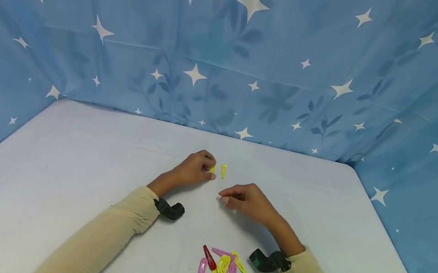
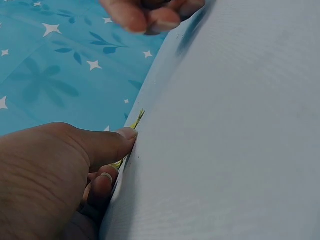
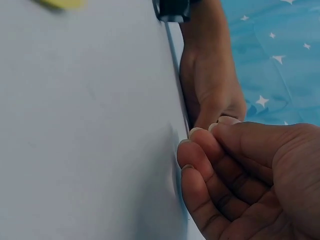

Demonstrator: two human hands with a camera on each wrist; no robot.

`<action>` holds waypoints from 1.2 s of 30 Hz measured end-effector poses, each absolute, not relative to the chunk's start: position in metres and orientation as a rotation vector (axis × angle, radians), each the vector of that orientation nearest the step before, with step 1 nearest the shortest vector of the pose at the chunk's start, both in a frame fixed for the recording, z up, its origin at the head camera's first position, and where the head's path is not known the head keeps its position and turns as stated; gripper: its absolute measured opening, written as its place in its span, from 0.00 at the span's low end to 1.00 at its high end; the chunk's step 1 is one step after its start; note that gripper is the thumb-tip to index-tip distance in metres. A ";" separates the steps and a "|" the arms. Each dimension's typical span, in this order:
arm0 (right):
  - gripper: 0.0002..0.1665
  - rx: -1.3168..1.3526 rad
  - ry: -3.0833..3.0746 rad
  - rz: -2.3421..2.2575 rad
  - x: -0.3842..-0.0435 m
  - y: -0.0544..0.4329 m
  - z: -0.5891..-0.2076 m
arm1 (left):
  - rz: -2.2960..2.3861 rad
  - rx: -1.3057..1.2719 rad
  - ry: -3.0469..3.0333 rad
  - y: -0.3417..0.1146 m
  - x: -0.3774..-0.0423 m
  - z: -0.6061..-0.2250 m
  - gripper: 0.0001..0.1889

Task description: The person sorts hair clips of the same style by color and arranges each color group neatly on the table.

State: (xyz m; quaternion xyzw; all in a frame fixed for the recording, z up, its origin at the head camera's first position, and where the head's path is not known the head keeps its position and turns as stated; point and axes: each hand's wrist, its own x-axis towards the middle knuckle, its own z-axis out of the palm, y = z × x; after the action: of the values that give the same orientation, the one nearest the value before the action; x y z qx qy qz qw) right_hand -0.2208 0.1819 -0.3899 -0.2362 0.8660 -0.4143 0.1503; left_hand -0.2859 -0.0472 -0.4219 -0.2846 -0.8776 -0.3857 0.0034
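Observation:
Up on the white table, my left hand (image 1: 197, 169) holds a yellow hair clip (image 1: 212, 168) at the table surface, between thumb and fingers. In the left wrist view the fingers (image 2: 102, 186) partly cover this clip. A second yellow snap hair clip (image 1: 223, 171) lies just right of it, roughly parallel and apart from both hands. My right hand (image 1: 249, 201) hovers nearer to me and to the right, its fingers loosely bent. No clip shows between its thumb and fingertips (image 3: 192, 155) in the right wrist view.
Close to me lies a loose pile of hair clips, with yellow clips (image 1: 224, 264), red clips (image 1: 209, 258) and pink clips (image 1: 201, 272) partly overlapping. A blue star-patterned curtain (image 1: 220, 63) stands behind the white table (image 1: 74, 159) and along its sides.

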 end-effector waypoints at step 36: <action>0.12 -0.799 2.466 -1.092 -0.158 0.217 -0.379 | -1.243 -0.869 -2.777 -0.045 -0.284 -0.422 0.22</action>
State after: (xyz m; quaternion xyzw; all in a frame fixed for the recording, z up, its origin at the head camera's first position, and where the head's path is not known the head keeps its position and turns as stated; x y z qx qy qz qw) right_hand -0.1581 0.2174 -0.3788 -0.2801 0.8649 -0.3831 0.1637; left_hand -0.2843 -0.0453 -0.4218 -0.2748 -0.8775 -0.3928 -0.0111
